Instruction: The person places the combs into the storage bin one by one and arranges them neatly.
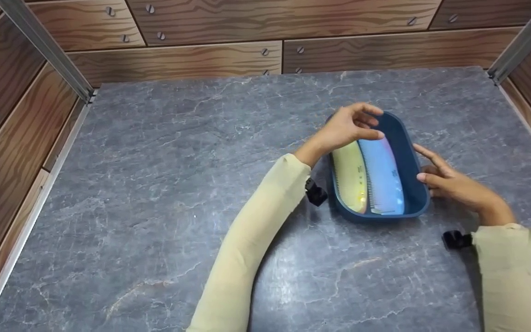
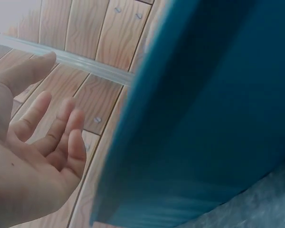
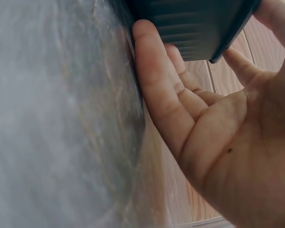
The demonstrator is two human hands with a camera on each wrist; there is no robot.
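A dark blue oblong bin [image 1: 412,154] sits on the table to the right of the middle. Inside lie two flat, curved pieces side by side, one yellow [image 1: 349,175] and one shiny pale blue [image 1: 381,173], each edged with fine comb-like lines; their exact kind is unclear. My left hand [image 1: 348,124] hovers above the bin's far left part with loosely bent fingers, holding nothing, and hides the pieces' far ends. My right hand [image 1: 454,182] is at the bin's right side, thumb at the rim. In the right wrist view its extended fingertips [image 3: 146,31] touch the outer wall.
The grey marbled tabletop [image 1: 155,184] extends around the bin. Wood-patterned panels [image 1: 247,23] stand behind and at both sides, with metal posts [image 1: 53,50] at the back corners. A small black camera [image 1: 316,192] hangs by the left wrist, near the bin.
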